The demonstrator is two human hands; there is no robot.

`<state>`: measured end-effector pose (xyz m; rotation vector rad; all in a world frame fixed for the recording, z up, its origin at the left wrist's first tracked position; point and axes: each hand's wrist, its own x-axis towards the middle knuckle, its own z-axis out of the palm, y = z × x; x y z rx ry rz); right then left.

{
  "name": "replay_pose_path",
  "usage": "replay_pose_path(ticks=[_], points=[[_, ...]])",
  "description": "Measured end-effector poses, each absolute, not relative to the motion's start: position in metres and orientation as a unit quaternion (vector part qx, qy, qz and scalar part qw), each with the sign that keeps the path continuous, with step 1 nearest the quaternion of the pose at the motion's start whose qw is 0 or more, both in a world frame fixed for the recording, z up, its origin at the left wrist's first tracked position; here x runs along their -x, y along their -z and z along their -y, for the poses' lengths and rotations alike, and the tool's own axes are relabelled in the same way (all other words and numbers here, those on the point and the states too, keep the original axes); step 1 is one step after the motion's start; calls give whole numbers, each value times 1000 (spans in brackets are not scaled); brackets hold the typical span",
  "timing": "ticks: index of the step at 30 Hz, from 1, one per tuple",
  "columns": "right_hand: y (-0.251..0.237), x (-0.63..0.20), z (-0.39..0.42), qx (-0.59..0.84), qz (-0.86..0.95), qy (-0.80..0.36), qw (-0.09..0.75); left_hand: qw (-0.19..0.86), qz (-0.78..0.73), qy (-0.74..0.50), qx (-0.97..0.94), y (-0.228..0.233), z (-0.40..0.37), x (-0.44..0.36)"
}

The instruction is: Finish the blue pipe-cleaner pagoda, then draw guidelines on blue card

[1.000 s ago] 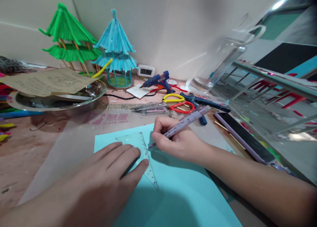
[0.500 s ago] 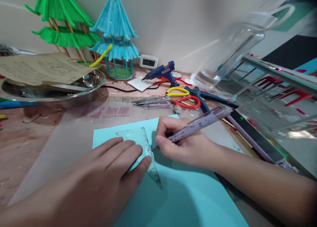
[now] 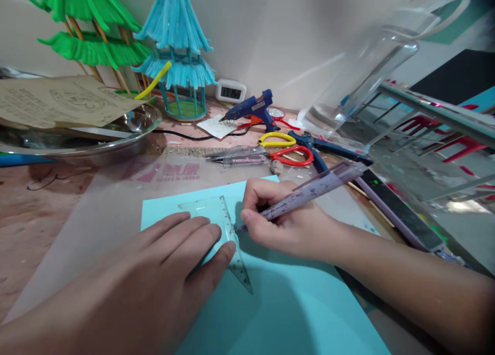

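Note:
A sheet of light blue paper lies in front of me on a translucent plastic sheet. On the paper rests a clear triangular ruler. My left hand lies flat over the ruler with its fingers stretched out, pressing it down and hiding part of it. My right hand grips a purple patterned pen, tilted to the right. The pen's tip meets the paper at the ruler's right edge.
Behind the paper lie scissors, blue pliers and a blue glue gun. A steel bowl stands left, a water bottle right. A phone lies right. Blue and green model towers and a clock stand behind.
The view has shifted slightly. The right hand and pen keep nearly the same place beside the ruler, and the left hand stays on it.

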<state>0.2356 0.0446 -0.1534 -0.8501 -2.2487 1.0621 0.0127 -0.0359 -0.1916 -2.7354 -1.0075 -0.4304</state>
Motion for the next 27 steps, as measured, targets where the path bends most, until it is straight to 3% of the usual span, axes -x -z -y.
replay_pose_path(ticks=[27], points=[[153,-236,-44,314,823,-404,248,98,372,130,914,188,35,-23]])
